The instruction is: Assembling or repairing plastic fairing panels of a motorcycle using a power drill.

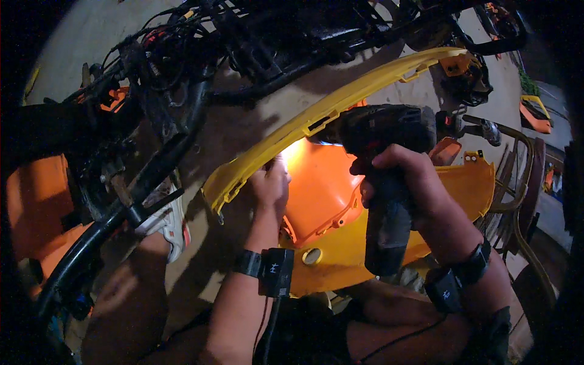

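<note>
At the far left, a stripped motorcycle frame (146, 164) of dull black tubing is seen, hung with tangled wiring and edged by orange plastic bodywork (36, 207); just beside its lower tube a white and orange sneaker (167, 219) rests on the grey concrete floor (243, 131). Toward the middle, a large yellow plastic fairing panel (340, 97) is held across the lap, its long curved rim running from near left up to far right, smooth and glossy, with small slots along the edge. The left hand (271, 185) is pressed against the inner side of this rim at its near-left end, fingers closed upon the panel's edge; a black band with a small box is worn on its wrist. Immediately right of that hand, an orange inner shell (316, 182), rounded and brightly lit by the tool's lamp, is nested inside the yellow panel. Farther right, a black cordless drill (383, 182) with a matte, blocky body is gripped by its handle in the right hand (401, 179), fingers wrapped tightly round it, its nose directed left at the lit spot just beside the left hand. At the far right, curved chair rods (523, 182) and further orange parts are dimly made out.
</note>
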Motion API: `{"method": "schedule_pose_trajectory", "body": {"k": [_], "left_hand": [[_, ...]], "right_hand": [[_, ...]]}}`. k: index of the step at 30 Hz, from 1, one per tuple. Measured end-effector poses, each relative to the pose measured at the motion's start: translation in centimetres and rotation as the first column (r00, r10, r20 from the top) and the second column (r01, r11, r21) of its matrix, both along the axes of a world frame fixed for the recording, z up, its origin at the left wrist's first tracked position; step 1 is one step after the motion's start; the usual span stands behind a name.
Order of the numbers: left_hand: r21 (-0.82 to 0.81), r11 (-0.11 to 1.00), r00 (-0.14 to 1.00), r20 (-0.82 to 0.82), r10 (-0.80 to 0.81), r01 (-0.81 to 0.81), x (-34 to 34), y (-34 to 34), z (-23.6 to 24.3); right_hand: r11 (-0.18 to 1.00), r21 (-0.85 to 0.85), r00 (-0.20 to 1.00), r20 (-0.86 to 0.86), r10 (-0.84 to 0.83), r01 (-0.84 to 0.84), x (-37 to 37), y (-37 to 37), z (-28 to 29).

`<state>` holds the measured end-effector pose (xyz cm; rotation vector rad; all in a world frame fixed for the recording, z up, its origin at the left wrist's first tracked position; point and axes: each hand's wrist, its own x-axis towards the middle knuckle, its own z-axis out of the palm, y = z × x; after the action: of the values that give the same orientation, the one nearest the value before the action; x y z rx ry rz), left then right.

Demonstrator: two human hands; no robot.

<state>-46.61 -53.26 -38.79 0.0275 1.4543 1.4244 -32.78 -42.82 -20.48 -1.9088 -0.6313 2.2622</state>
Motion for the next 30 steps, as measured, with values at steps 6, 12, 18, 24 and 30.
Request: {"method": "schedule_pose_trajectory", "body": {"k": [6,12,18,24,30], "left_hand": [[-0.133,0.968,0.825,-0.506,-0.251,0.212,-0.4,-0.1,-2.9],[-0.366,0.882,0.648,-0.602,-0.467,0.296,-0.5,0.3,-1.0],[-0.145,0.954,0.763,-0.573,-0.298,0.263,0.1,0.5,-1.2],[-0.013,0.978,0.788,-0.59,-0.176,0.209,0.1,1.2,1.0],[-0.304,0.922,0.509,-0.769,-0.387,0.242,-0.1,0.1,-2.7]], "right_hand": [[0.997,0.07,1.0,0.012,0.019,-0.02,-0.2,-0.2,-0.2],[0.999,0.039,0.999,0.042,0.017,-0.019,-0.6,-0.3,-0.4],[0.994,0.089,0.996,0.065,0.061,-0.066,-0.3,-0.4,-0.6],[0.989,0.055,0.986,0.107,0.127,-0.134,-1.3,0.9,0.4],[0.979,0.127,0.984,0.102,0.146,-0.158,-2.3,1.3,0.9]]}}
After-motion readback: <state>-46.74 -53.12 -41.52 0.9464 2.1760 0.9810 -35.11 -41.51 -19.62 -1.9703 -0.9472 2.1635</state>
